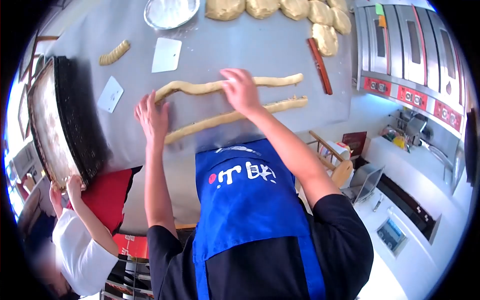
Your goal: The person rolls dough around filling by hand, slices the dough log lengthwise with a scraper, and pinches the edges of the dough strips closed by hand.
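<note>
Two long ropes of pale dough lie roughly side by side on the metal worktop. The far dough rope is wavy, and the near dough rope runs straighter, with a rough right end. My left hand is at the left end of the far rope, its fingers spread and thumb apart. Over the middle of that same rope lies my right hand, fingers stretched out and slightly blurred, hiding part of the dough. My right wrist passes above the near rope.
Several dough lumps, a floured round pan, two white scrapers, a ridged dough piece and a brown stick lie on the worktop. Another person's hands hold a large black-edged tray at left. Ovens stand right.
</note>
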Demonstrator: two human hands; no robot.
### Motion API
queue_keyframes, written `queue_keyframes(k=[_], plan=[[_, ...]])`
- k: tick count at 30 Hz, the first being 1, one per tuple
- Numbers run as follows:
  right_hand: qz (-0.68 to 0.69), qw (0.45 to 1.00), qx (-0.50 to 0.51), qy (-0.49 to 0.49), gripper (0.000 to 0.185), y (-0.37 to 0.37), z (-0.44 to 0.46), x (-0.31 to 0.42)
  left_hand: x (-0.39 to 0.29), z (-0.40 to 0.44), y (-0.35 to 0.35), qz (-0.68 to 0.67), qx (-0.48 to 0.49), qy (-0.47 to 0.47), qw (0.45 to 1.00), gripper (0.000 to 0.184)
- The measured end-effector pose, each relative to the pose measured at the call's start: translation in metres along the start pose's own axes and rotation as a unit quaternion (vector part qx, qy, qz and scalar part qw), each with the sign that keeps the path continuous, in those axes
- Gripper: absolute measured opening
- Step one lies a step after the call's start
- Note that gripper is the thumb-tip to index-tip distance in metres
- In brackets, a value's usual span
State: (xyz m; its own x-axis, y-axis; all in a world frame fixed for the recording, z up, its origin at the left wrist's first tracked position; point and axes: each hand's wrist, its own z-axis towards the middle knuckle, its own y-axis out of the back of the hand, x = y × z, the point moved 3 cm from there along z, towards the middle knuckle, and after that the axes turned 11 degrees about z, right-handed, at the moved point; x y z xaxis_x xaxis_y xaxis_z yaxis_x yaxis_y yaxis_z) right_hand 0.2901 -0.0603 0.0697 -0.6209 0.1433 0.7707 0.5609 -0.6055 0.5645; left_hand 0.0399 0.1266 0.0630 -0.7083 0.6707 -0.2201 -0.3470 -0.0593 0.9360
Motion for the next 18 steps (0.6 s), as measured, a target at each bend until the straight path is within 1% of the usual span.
queue_keyframes(k=[1, 2, 3, 4, 5, 6, 7, 8, 9, 10, 11, 12, 13, 14, 15, 16, 17, 18], plan=[[-0.007, 0.999, -0.049, -0.007, 0.028, 0.033, -0.013, -0.016, -0.017, -0.01, 0.0, -0.004, -0.002, -0.005, 1.0, 0.042], [-0.027, 0.996, -0.061, -0.066, 0.024, 0.068, -0.03, -0.034, -0.034, -0.025, -0.004, -0.041, 0.008, 0.007, 0.999, 0.038], [-0.075, 0.988, -0.098, -0.088, 0.023, 0.101, -0.05, -0.051, -0.054, -0.038, -0.006, -0.076, 0.017, 0.021, 0.997, 0.035], [-0.082, 0.98, -0.121, -0.137, 0.024, 0.134, -0.068, -0.066, -0.08, -0.047, -0.007, -0.141, 0.044, 0.029, 0.989, 0.028], [-0.143, 0.966, -0.126, -0.173, 0.023, 0.164, -0.093, -0.091, -0.103, -0.059, -0.017, -0.169, 0.074, 0.015, 0.983, 0.026], [-0.179, 0.958, -0.124, -0.188, 0.025, 0.192, -0.113, -0.111, -0.128, -0.068, -0.026, -0.212, 0.089, -0.004, 0.973, 0.026], [-0.214, 0.947, -0.122, -0.204, 0.028, 0.215, -0.132, -0.127, -0.155, -0.072, -0.033, -0.248, 0.129, -0.013, 0.96, 0.027], [-0.236, 0.935, -0.104, -0.242, 0.032, 0.231, -0.149, -0.143, -0.184, -0.072, -0.035, -0.277, 0.16, -0.028, 0.947, 0.029], [-0.254, 0.928, -0.077, -0.263, 0.034, 0.239, -0.162, -0.158, -0.211, -0.072, -0.046, -0.272, 0.191, -0.084, 0.939, 0.038], [-0.271, 0.919, -0.049, -0.283, 0.036, 0.245, -0.172, -0.172, -0.239, -0.071, -0.052, -0.283, 0.188, -0.128, 0.932, 0.044], [-0.267, 0.921, -0.05, -0.281, 0.036, 0.247, -0.178, -0.178, -0.266, -0.07, -0.058, -0.293, 0.184, -0.172, 0.922, 0.049], [-0.195, 0.941, -0.045, -0.273, 0.036, 0.245, -0.181, -0.184, -0.291, -0.068, -0.065, -0.288, 0.181, -0.17, 0.925, 0.049], [-0.122, 0.956, -0.039, -0.262, 0.037, 0.244, -0.179, -0.189, -0.316, -0.065, -0.073, -0.271, 0.19, -0.191, 0.924, 0.052], [-0.115, 0.959, -0.04, -0.257, 0.037, 0.245, -0.176, -0.194, -0.339, -0.062, -0.08, -0.252, 0.2, -0.213, 0.923, 0.056], [-0.065, 0.965, -0.008, -0.253, 0.036, 0.242, -0.174, -0.195, -0.36, -0.059, -0.087, -0.243, 0.199, -0.213, 0.925, 0.056], [-0.014, 0.968, 0.023, -0.25, 0.034, 0.238, -0.174, -0.191, -0.379, -0.059, -0.096, -0.225, 0.225, -0.213, 0.924, 0.053], [-0.032, 0.971, 0.049, -0.234, 0.038, 0.236, -0.172, -0.188, -0.391, -0.06, -0.103, -0.208, 0.25, -0.212, 0.922, 0.05], [-0.025, 0.971, 0.046, -0.232, 0.038, 0.234, -0.17, -0.188, -0.398, -0.06, -0.112, -0.2, 0.25, -0.214, 0.923, 0.05]])
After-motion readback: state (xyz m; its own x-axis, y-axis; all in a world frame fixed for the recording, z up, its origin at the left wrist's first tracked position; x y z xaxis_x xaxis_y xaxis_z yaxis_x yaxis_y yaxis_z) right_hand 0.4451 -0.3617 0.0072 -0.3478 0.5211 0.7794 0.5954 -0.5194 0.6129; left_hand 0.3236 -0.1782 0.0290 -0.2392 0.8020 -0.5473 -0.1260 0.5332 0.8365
